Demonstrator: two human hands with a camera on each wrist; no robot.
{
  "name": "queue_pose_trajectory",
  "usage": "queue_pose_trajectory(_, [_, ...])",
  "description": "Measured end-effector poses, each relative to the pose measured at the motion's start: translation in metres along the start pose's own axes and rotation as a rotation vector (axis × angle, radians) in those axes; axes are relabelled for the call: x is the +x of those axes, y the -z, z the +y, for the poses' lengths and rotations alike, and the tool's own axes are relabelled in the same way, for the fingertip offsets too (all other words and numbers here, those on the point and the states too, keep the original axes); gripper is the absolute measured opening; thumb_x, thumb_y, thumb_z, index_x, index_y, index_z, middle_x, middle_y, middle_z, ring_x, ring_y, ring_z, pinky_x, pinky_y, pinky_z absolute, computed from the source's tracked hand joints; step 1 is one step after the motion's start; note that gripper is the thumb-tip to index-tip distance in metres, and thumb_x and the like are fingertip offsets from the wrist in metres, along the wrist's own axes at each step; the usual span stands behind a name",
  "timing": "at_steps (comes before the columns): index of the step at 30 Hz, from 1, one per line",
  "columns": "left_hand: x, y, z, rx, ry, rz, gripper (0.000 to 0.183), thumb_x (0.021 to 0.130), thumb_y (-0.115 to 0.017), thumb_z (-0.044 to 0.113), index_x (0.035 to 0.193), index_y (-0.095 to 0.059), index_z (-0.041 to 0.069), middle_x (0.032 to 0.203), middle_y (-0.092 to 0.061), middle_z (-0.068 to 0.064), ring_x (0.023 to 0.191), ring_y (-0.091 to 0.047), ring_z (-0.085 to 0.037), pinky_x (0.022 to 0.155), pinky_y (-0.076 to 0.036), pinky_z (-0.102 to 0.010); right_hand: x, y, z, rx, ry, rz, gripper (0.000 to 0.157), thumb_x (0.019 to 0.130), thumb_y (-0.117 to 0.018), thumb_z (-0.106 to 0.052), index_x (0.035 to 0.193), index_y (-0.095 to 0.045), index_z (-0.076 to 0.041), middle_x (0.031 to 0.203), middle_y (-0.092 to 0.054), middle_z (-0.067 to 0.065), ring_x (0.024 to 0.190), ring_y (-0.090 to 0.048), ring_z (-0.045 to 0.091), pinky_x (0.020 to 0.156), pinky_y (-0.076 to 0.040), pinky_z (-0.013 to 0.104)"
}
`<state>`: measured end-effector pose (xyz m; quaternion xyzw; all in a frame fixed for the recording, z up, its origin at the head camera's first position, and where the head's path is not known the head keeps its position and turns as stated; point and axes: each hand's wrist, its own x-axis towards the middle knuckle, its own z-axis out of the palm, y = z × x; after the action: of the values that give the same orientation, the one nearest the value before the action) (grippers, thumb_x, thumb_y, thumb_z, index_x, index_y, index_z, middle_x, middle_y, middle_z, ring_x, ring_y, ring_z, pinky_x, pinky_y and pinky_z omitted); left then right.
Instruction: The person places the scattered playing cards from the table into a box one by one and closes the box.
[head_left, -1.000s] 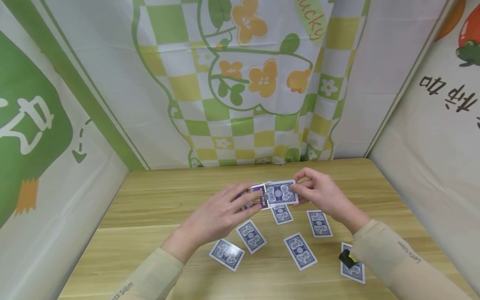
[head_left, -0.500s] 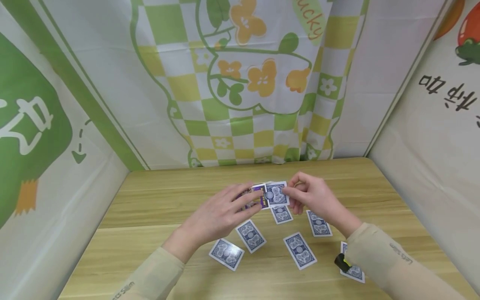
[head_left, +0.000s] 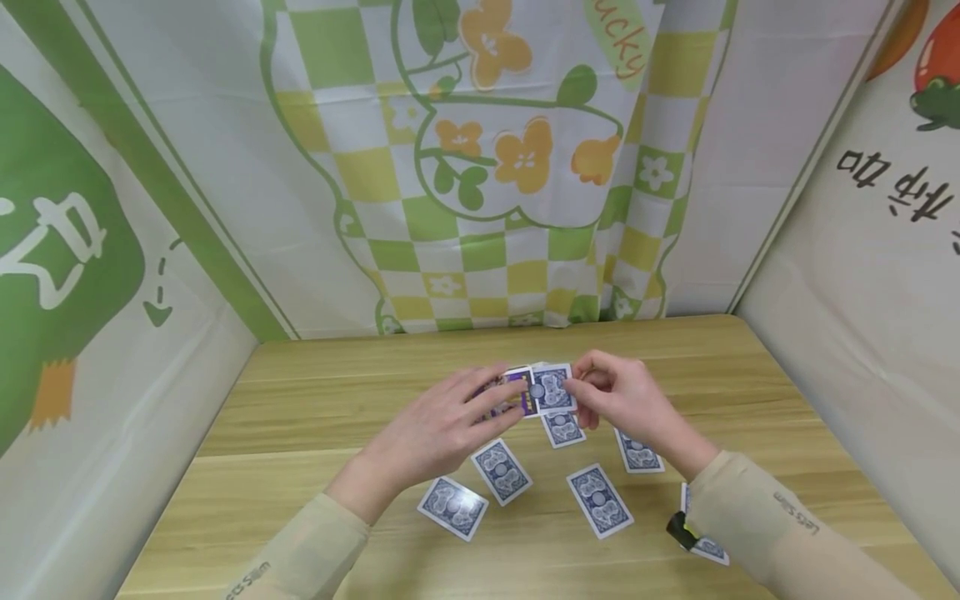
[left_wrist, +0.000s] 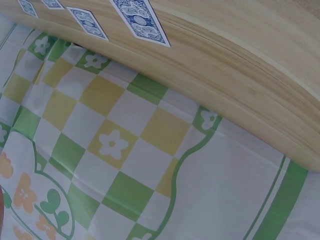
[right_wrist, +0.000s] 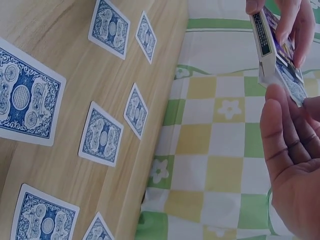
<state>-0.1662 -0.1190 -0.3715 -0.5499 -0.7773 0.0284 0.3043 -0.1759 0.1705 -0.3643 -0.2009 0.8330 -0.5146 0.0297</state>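
Observation:
In the head view my left hand (head_left: pixel 442 425) grips a purple and white card box (head_left: pixel 531 401) above the table. My right hand (head_left: pixel 626 398) pinches the outer end of a blue-backed playing card (head_left: pixel 552 389), whose other end is inside the box's open right end. The right wrist view shows the box's white side (right_wrist: pixel 267 44) with left-hand fingers (right_wrist: pixel 288 20) around it. There, the right hand's fingers (right_wrist: pixel 295 135) lie just below the box opening. The left wrist view catches almost nothing of the left hand.
Several blue-backed cards lie scattered on the wooden table (head_left: pixel 315 425), among them one card (head_left: pixel 501 472) nearer the left arm and another card (head_left: pixel 600 500) in front. A small black object (head_left: pixel 681 532) sits at the right wrist. A patterned curtain (head_left: pixel 510 250) hangs behind the table.
My right hand has moved left, sliding the playing card deeper into the box; most of that travel came in the first half second. The left hand and box have stayed nearly still.

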Motion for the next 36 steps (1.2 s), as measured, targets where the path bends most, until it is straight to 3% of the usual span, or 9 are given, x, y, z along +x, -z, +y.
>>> queue_pose_trajectory(11, [0.001, 0.001, 0.001, 0.015, -0.005, 0.003, 0.059, 0.081, -0.079, 0.005, 0.137, -0.064, 0.014, 0.150, -0.052, -0.011, 0.141, -0.046, -0.035, 0.121, -0.039, -0.044, -0.002, -0.009, -0.004, -0.103, 0.031, 0.027, 0.011, 0.095, -0.072, -0.012, 0.093, -0.062, -0.006, 0.068, -0.068, 0.005, 0.054, -0.062, 0.017, 0.047, -0.054, 0.027])
queue_pose_trajectory(19, [0.001, 0.002, 0.002, 0.019, -0.002, -0.001, 0.059, 0.082, -0.081, 0.008, 0.138, -0.064, 0.014, 0.150, -0.053, -0.011, 0.141, -0.047, -0.035, 0.119, -0.041, -0.044, -0.002, -0.012, 0.001, -0.159, 0.103, 0.008, 0.005, 0.096, -0.070, -0.008, 0.096, -0.066, -0.007, 0.070, -0.067, -0.005, 0.056, -0.064, 0.014, 0.050, -0.058, 0.029])
queue_pose_trajectory(26, [0.001, 0.001, 0.002, 0.015, 0.000, 0.000, 0.060, 0.081, -0.082, 0.008, 0.138, -0.064, 0.014, 0.150, -0.053, -0.011, 0.142, -0.046, -0.034, 0.119, -0.041, -0.044, -0.003, -0.012, 0.000, -0.184, 0.194, 0.012, 0.006, 0.094, -0.071, -0.005, 0.098, -0.068, -0.009, 0.067, -0.066, -0.009, 0.053, -0.062, 0.013, 0.047, -0.055, 0.027])
queue_pose_trajectory(36, [0.002, 0.001, 0.002, 0.004, 0.003, 0.012, 0.055, 0.083, -0.081, 0.009, 0.136, -0.066, 0.015, 0.150, -0.053, -0.010, 0.140, -0.048, -0.034, 0.117, -0.043, -0.042, -0.005, -0.012, 0.000, -0.221, 0.250, 0.009, 0.011, 0.095, -0.069, -0.002, 0.102, -0.068, -0.009, 0.066, -0.064, -0.010, 0.052, -0.061, 0.011, 0.046, -0.054, 0.024])
